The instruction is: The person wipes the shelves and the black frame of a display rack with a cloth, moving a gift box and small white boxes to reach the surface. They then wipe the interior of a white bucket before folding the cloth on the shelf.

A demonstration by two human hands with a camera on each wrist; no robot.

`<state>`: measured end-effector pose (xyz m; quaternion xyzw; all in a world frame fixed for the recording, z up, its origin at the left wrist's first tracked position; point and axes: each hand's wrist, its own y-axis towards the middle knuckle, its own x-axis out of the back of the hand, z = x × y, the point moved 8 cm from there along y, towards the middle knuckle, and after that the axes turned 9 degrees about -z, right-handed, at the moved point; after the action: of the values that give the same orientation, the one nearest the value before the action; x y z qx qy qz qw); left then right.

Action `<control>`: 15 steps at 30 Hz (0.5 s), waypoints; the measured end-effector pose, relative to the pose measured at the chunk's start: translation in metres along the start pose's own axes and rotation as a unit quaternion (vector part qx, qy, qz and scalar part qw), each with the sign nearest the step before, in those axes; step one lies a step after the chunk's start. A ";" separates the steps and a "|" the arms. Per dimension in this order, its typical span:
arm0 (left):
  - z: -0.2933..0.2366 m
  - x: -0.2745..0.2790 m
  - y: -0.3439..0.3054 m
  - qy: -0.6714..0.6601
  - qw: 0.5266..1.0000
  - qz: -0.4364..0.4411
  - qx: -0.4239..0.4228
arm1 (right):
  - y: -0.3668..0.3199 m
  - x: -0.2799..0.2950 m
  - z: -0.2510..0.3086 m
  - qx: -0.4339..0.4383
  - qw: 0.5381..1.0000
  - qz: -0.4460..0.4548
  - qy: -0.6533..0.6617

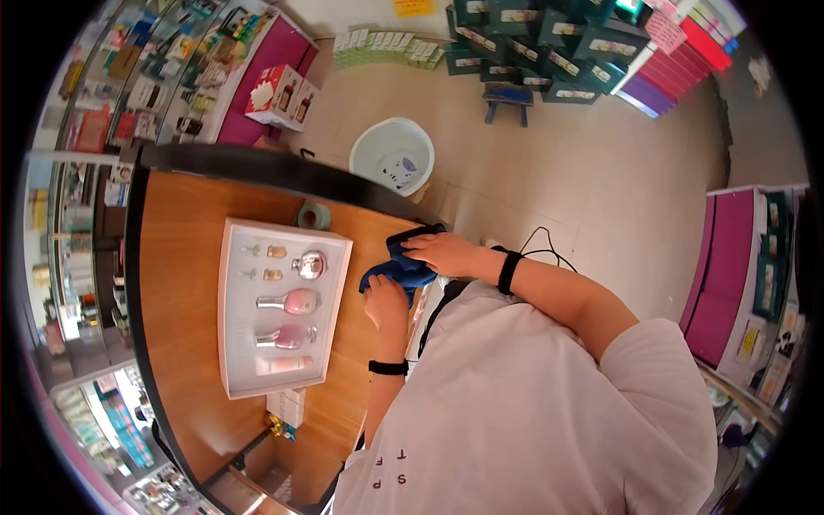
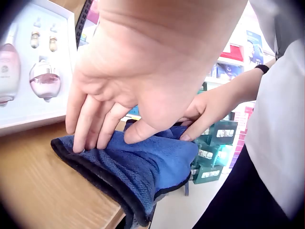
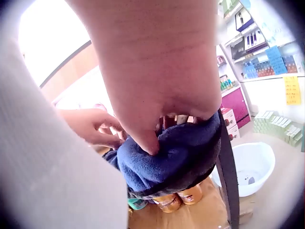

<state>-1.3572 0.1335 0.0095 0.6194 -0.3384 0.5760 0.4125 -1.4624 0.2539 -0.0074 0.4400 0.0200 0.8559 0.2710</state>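
A blue cloth (image 1: pixel 402 268) with black edging lies bunched at the counter's near edge. My left hand (image 1: pixel 386 305) is on its left part; in the left wrist view the fingers (image 2: pixel 90 126) bend down onto the cloth (image 2: pixel 157 160), thumb on top. My right hand (image 1: pixel 451 256) is on the far part of the cloth, and in the right wrist view its thumb (image 3: pixel 145 138) presses into the cloth (image 3: pixel 176 152) with the other fingers bent and partly hidden. Left of the hands sits an open white box (image 1: pixel 232 309) with pink bottles.
A tape roll (image 1: pixel 314 216) stands by the counter's raised black rim (image 1: pixel 257 163). Beyond it on the floor are a white basin (image 1: pixel 392 137), a small blue stool (image 1: pixel 508 94) and stacked green boxes (image 1: pixel 549 43). Orange-capped bottles (image 3: pixel 167 203) show beneath the cloth.
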 end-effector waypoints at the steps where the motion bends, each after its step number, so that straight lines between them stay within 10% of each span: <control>1: -0.004 -0.001 0.002 0.001 1.000 0.003 -0.012 | -0.002 0.008 -0.003 -0.010 1.000 -0.007 0.000; 15: -0.063 0.001 0.039 -0.104 0.982 -0.014 -0.154 | -0.030 0.016 -0.046 -0.066 0.994 0.006 0.091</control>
<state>-1.4189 0.1736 0.0153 0.6097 -0.4558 0.4434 0.4732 -1.4924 0.2965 -0.0316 0.3411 -0.0148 0.8935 0.2917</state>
